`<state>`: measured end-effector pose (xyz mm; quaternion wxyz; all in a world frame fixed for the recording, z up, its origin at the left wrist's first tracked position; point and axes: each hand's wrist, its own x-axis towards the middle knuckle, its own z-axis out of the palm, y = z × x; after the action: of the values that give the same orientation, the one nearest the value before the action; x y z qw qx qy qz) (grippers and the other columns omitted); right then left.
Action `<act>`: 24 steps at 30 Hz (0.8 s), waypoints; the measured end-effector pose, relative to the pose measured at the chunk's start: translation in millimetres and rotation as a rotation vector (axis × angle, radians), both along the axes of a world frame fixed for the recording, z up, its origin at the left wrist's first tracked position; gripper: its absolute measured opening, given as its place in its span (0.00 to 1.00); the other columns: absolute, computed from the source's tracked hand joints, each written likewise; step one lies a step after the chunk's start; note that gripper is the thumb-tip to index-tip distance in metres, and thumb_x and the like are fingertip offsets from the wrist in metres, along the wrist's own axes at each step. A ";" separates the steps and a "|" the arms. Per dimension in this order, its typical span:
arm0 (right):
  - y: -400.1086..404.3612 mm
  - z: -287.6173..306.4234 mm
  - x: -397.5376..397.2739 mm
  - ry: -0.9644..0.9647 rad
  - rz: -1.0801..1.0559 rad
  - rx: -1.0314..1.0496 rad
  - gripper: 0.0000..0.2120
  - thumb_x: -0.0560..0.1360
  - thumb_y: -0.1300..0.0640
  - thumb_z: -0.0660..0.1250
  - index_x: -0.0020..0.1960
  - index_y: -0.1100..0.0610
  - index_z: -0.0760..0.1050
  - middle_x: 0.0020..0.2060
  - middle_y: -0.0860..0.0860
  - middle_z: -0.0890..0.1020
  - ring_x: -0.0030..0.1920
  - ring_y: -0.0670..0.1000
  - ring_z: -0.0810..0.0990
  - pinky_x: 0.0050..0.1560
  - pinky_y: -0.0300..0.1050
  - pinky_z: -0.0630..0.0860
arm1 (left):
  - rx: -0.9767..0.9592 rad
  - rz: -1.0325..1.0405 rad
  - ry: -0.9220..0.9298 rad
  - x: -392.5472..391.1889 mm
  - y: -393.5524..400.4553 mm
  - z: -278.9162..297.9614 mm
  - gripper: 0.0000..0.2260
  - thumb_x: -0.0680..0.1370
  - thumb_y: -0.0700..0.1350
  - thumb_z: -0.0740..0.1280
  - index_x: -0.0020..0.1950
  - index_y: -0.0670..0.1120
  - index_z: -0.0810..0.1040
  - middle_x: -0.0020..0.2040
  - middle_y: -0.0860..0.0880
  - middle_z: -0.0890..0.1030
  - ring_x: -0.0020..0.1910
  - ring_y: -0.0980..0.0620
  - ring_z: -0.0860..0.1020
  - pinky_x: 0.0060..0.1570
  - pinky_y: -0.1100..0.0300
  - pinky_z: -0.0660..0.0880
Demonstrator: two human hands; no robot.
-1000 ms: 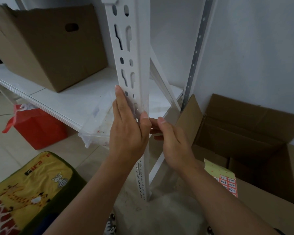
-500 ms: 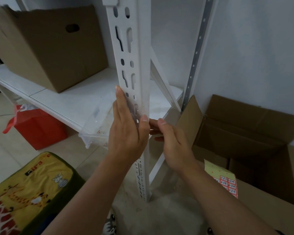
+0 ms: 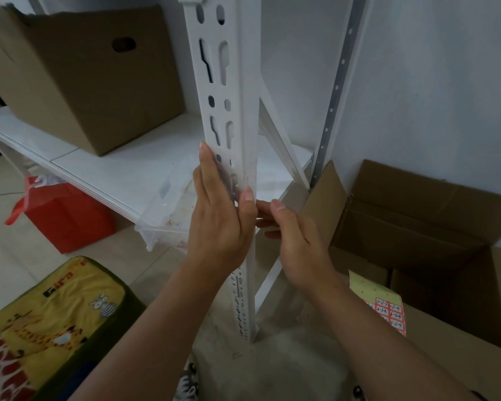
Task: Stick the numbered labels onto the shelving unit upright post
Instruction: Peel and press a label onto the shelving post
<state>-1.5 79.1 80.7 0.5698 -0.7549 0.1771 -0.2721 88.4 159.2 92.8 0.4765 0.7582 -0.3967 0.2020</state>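
White wall fills the upper right of the frame, and the white upright post [image 3: 237, 91] of the shelving unit runs down the centre, punched with slots. At mid-frame the left hand [image 3: 219, 215] lies flat against the post's front face, fingers straight and pointing up, thumb pressing the post's right edge; something thin and clear seems pinned under those fingers, though I cannot tell what. The right hand [image 3: 295, 235] comes in from the right, its thumb and fingertips meeting at the post's side edge, just beside the left thumb; whether they pinch anything I cannot tell. A sheet of numbered labels [image 3: 388, 311], red squares on pale backing, stands at lower right against an open cardboard box [image 3: 434, 215]. A closed carton [image 3: 84, 82] sits on the white shelf [image 3: 99, 169] at upper left, a red bag [image 3: 64, 215] beneath it, and a yellow cushion [image 3: 41, 331] at lower left.
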 end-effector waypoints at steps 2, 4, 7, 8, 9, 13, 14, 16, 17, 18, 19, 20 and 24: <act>-0.1 -0.9 0.3 0.000 -0.004 0.001 0.24 0.78 0.41 0.47 0.59 0.46 0.79 0.51 0.39 0.83 0.54 0.38 0.79 0.57 0.45 0.75 | -0.026 0.015 0.013 -1.9 -1.5 0.8 0.30 0.80 0.48 0.55 0.76 0.41 0.42 0.71 0.37 0.60 0.57 0.75 0.56 0.50 0.86 0.60; 0.1 -1.7 0.7 0.005 -0.005 0.002 0.25 0.78 0.40 0.47 0.60 0.47 0.79 0.51 0.39 0.83 0.54 0.38 0.79 0.58 0.45 0.75 | -0.043 0.035 0.037 -4.2 -2.8 1.9 0.30 0.80 0.48 0.55 0.76 0.41 0.43 0.72 0.38 0.60 0.58 0.70 0.57 0.49 0.85 0.61; -0.3 -3.0 1.1 0.011 0.000 -0.007 0.26 0.77 0.40 0.47 0.60 0.47 0.79 0.52 0.39 0.83 0.55 0.38 0.78 0.59 0.45 0.75 | -0.080 0.032 0.053 -7.9 -4.7 2.1 0.31 0.79 0.43 0.58 0.76 0.36 0.46 0.71 0.36 0.62 0.56 0.77 0.57 0.49 0.87 0.59; -0.4 -3.1 1.2 0.014 0.000 -0.010 0.26 0.77 0.39 0.46 0.61 0.47 0.78 0.52 0.39 0.82 0.55 0.38 0.78 0.59 0.45 0.75 | -0.089 0.029 0.055 -8.9 -5.1 2.3 0.30 0.79 0.41 0.59 0.76 0.36 0.47 0.70 0.36 0.63 0.55 0.81 0.57 0.49 0.87 0.59; -0.6 -3.4 1.2 0.017 -0.001 -0.013 0.26 0.77 0.39 0.46 0.61 0.47 0.78 0.52 0.39 0.82 0.54 0.37 0.78 0.58 0.44 0.75 | -0.098 0.025 0.051 -9.6 -5.4 2.6 0.30 0.79 0.41 0.59 0.76 0.35 0.47 0.69 0.36 0.63 0.54 0.85 0.56 0.49 0.86 0.59; -0.3 -2.3 0.7 0.017 -0.008 -0.009 0.24 0.77 0.40 0.47 0.59 0.45 0.78 0.50 0.37 0.82 0.53 0.36 0.78 0.56 0.40 0.74 | -0.124 0.020 0.090 -10.8 -6.0 7.2 0.30 0.78 0.48 0.55 0.76 0.40 0.48 0.70 0.39 0.65 0.55 0.79 0.64 0.48 0.84 0.62; -0.1 -1.7 0.5 0.015 -0.008 -0.008 0.24 0.78 0.40 0.47 0.58 0.44 0.78 0.50 0.36 0.82 0.53 0.36 0.78 0.55 0.39 0.74 | -0.128 0.014 0.100 -11.1 -6.1 8.6 0.29 0.78 0.50 0.55 0.76 0.42 0.48 0.69 0.40 0.66 0.53 0.72 0.69 0.46 0.83 0.65; 0.3 -0.4 -0.1 0.011 -0.004 -0.006 0.23 0.78 0.41 0.47 0.57 0.43 0.78 0.48 0.34 0.81 0.52 0.35 0.78 0.54 0.37 0.73 | -0.141 0.007 0.114 -11.8 -6.8 9.4 0.29 0.78 0.51 0.54 0.75 0.44 0.49 0.67 0.41 0.68 0.51 0.62 0.71 0.45 0.80 0.68; 0.5 0.1 -0.2 0.012 -0.003 -0.006 0.22 0.77 0.41 0.47 0.57 0.41 0.78 0.48 0.33 0.81 0.52 0.35 0.78 0.54 0.36 0.73 | -0.148 0.009 0.124 -12.3 -7.5 9.6 0.29 0.78 0.50 0.55 0.75 0.43 0.50 0.66 0.41 0.68 0.51 0.60 0.71 0.45 0.79 0.69; 0.9 0.8 -0.4 0.015 -0.002 -0.006 0.21 0.77 0.41 0.47 0.55 0.39 0.78 0.47 0.32 0.81 0.52 0.34 0.78 0.53 0.35 0.72 | -0.156 0.017 0.133 -12.6 -8.1 9.7 0.29 0.78 0.50 0.55 0.75 0.42 0.50 0.66 0.41 0.69 0.51 0.59 0.71 0.45 0.78 0.70; 1.1 1.3 -0.5 0.017 -0.001 -0.006 0.19 0.77 0.41 0.47 0.53 0.37 0.77 0.46 0.31 0.81 0.52 0.34 0.78 0.53 0.34 0.72 | -0.160 0.023 0.136 -12.6 -8.3 9.7 0.29 0.78 0.50 0.55 0.75 0.42 0.51 0.66 0.41 0.69 0.51 0.60 0.71 0.45 0.78 0.70; 1.4 1.8 -0.6 0.018 0.001 -0.007 0.19 0.77 0.41 0.47 0.52 0.36 0.77 0.46 0.31 0.81 0.52 0.34 0.78 0.52 0.34 0.72 | -0.162 0.024 0.129 -12.5 -8.2 9.9 0.29 0.78 0.50 0.55 0.75 0.41 0.51 0.67 0.41 0.69 0.51 0.62 0.71 0.45 0.78 0.70; 0.9 0.1 -0.7 0.013 0.009 -0.012 0.24 0.78 0.41 0.46 0.57 0.44 0.79 0.50 0.37 0.82 0.53 0.36 0.78 0.55 0.39 0.74 | -0.134 -0.001 0.078 -7.2 -4.8 6.3 0.30 0.78 0.47 0.57 0.76 0.38 0.50 0.71 0.43 0.63 0.58 0.69 0.64 0.53 0.82 0.63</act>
<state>-2.2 80.1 80.8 0.5655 -0.7609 0.1758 -0.2654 81.1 154.4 99.1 0.5414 0.7316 -0.3638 0.1982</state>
